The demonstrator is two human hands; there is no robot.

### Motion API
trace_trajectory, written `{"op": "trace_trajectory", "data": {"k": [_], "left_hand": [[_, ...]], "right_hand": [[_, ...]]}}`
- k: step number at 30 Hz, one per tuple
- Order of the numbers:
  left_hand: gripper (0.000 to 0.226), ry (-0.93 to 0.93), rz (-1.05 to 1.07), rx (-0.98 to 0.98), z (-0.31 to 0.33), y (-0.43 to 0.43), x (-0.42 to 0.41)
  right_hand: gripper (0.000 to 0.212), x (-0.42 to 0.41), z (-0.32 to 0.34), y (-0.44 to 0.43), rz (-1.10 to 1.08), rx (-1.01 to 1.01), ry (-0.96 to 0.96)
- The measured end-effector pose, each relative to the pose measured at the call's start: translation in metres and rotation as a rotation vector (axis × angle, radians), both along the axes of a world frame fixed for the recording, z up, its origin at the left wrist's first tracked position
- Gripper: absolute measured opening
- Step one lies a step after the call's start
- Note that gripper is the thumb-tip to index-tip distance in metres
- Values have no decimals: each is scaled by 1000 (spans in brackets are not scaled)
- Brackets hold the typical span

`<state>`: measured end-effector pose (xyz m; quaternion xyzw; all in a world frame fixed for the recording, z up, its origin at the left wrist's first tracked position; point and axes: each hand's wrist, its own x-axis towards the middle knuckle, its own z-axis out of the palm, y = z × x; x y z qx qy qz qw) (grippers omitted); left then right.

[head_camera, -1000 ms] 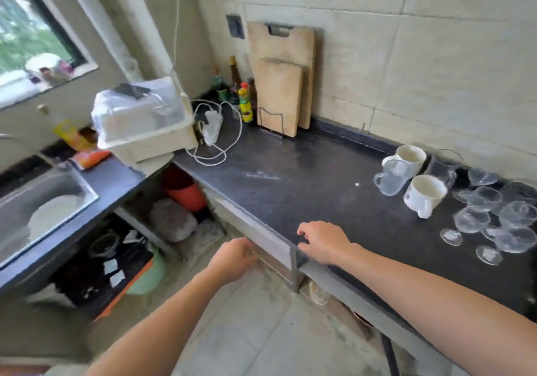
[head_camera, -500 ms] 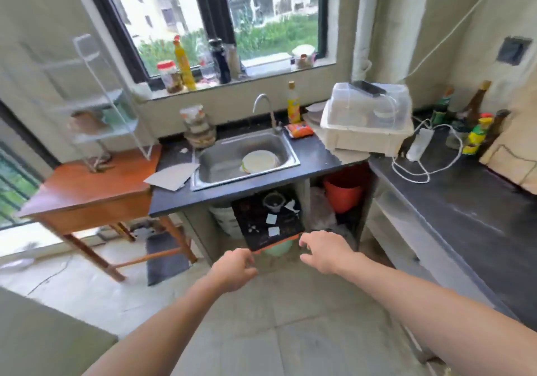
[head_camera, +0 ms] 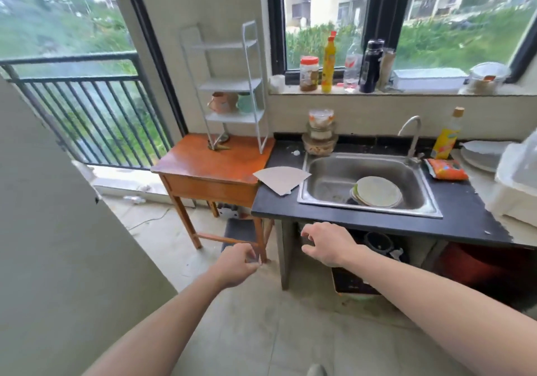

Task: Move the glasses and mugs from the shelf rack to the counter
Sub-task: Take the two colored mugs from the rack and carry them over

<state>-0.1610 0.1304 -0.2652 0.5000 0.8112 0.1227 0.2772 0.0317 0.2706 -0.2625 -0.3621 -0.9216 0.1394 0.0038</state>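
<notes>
View's swung left since a moment ago: the white shelf rack (head_camera: 229, 85) now stands mid-frame on the wooden table (head_camera: 203, 163), w/ a brown mug (head_camera: 221, 102) on its low shelf. Left hand (head_camera: 236, 265) & right hand (head_camera: 328, 245) hover empty, fingers loosely curled, below the black counter (head_camera: 348, 218) edge.

1 view | head-worn wide-angle camera at standing height | faces forward and down at shelf rack (head_camera: 232, 85) and sink (head_camera: 325, 178) across the floor | left hand (head_camera: 236, 265) and right hand (head_camera: 328, 245) nearest the lens, low centre
</notes>
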Motion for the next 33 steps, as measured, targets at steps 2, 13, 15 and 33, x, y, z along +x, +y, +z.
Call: {"op": "trace_trajectory", "data": {"k": [2, 13, 15, 33], "left_hand": [[14, 2, 42, 19, 7, 23, -28], [23, -42, 248, 82, 27, 124, -170], [22, -47, 261, 77, 26, 136, -197], [19, 83, 34, 116, 51, 306, -492]], "right_hand": [[37, -38, 1, 31, 31, 5, 25], [34, -217, 29, 175, 106, -55, 112], [40, -247, 29, 191, 130, -64, 86], [38, -495, 20, 325, -227, -138, 269]]}}
